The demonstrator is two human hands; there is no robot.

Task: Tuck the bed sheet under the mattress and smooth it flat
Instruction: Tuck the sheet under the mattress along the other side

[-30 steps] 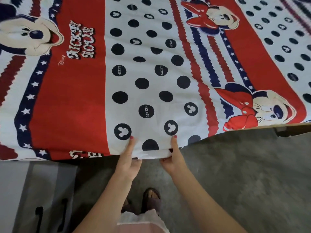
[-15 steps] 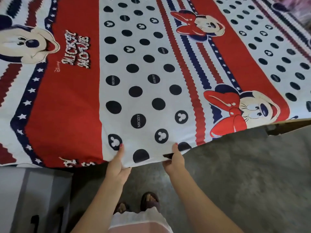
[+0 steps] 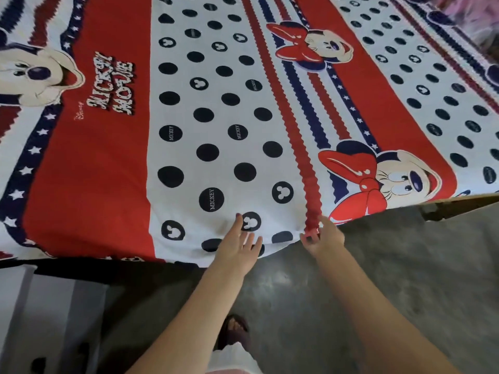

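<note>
Head view gives me the sheet (image 3: 221,147) spread wide over the bed, its near edge hanging at the mattress side above the grey floor (image 3: 391,265). My left hand (image 3: 237,249) lies flat on the sheet's white dotted band near the edge, fingers straight, grip released. My right hand (image 3: 324,238) pinches the sheet's edge at the red scalloped stripe. One sandalled foot (image 3: 235,330) shows below.

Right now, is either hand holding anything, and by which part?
The right hand pinches the bed sheet at its near edge, on the red zigzag stripe. The left hand holds nothing.
</note>
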